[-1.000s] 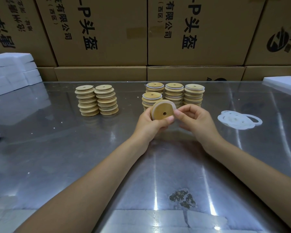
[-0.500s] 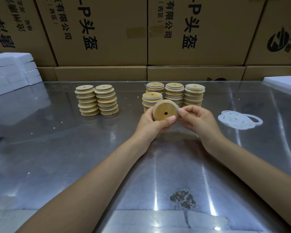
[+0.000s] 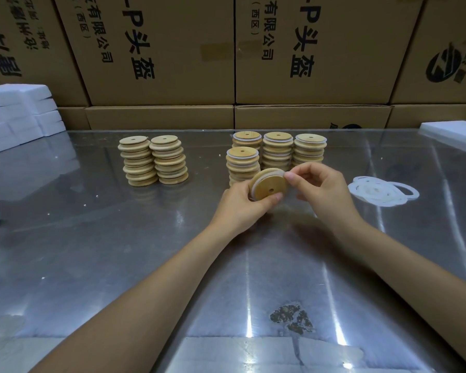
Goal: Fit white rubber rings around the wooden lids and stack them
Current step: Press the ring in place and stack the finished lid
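Note:
My left hand (image 3: 242, 204) grips a round wooden lid (image 3: 268, 185) with a small hole, tilted on edge above the table. A white rubber ring (image 3: 276, 171) runs around its rim. My right hand (image 3: 320, 188) pinches the ring at the lid's upper right edge. Behind the hands stand several stacks of ringed lids (image 3: 277, 150). Two stacks of bare wooden lids (image 3: 152, 160) stand to the left. A loose pile of white rings (image 3: 382, 191) lies on the table to the right.
The work surface is a shiny metal table (image 3: 119, 251) with a dark worn patch (image 3: 291, 317) near its front. Cardboard boxes (image 3: 159, 49) wall off the back. White foam blocks (image 3: 16, 114) sit at the far left and a white slab (image 3: 452, 133) at the far right.
The lid has tilted so more of its ringed edge shows. My right fingers have shifted to pinch the ring at the lid's upper right rim. Both hands stayed in about the same place.

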Motion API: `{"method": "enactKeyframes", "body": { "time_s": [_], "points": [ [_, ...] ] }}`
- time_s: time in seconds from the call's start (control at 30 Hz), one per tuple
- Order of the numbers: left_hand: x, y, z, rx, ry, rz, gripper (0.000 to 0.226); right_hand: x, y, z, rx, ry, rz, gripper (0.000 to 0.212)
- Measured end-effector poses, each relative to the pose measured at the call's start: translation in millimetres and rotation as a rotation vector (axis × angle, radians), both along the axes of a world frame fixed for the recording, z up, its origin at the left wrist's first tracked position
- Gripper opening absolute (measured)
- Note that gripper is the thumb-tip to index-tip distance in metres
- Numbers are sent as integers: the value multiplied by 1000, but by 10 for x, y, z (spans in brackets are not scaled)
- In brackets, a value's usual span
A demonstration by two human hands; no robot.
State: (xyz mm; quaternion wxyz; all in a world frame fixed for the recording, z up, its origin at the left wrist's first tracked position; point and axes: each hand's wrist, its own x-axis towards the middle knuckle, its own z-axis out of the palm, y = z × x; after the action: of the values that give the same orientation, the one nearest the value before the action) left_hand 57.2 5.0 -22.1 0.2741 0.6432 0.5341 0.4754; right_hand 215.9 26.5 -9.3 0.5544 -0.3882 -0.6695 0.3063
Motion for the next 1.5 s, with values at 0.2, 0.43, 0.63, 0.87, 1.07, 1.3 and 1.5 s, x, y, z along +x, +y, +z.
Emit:
{"method": "enactKeyframes", "body": {
  "time_s": [0.2, 0.43, 0.63, 0.87, 1.07, 1.3, 1.5],
  "points": [
    [0, -48, 44, 77, -49, 45, 21, 1, -39, 2, 205, -195, -33, 8],
    [6, -66, 55, 239, 97, 94, 16, -19, -87, 5, 327, -350, -102, 9],
    [-4, -44, 55, 236, 2, 101, 18, -24, -73, 19, 347, -324, -60, 10],
    [1, -44, 67, 249, -34, 110, 19, 0, -68, 14, 327, -314, -57, 13],
    [-20, -16, 58, 252, -97, 95, 18, 45, -9, -15, 243, -334, -79, 8],
    [-11, 19, 24, 161, -190, -10, 44, 49, 6, -37, -28, -218, -32, 11],
    [13, 1, -2, 215, 120, -70, 81, 41, -36, 0, -419, 66, 112, 13]
  ]
}}
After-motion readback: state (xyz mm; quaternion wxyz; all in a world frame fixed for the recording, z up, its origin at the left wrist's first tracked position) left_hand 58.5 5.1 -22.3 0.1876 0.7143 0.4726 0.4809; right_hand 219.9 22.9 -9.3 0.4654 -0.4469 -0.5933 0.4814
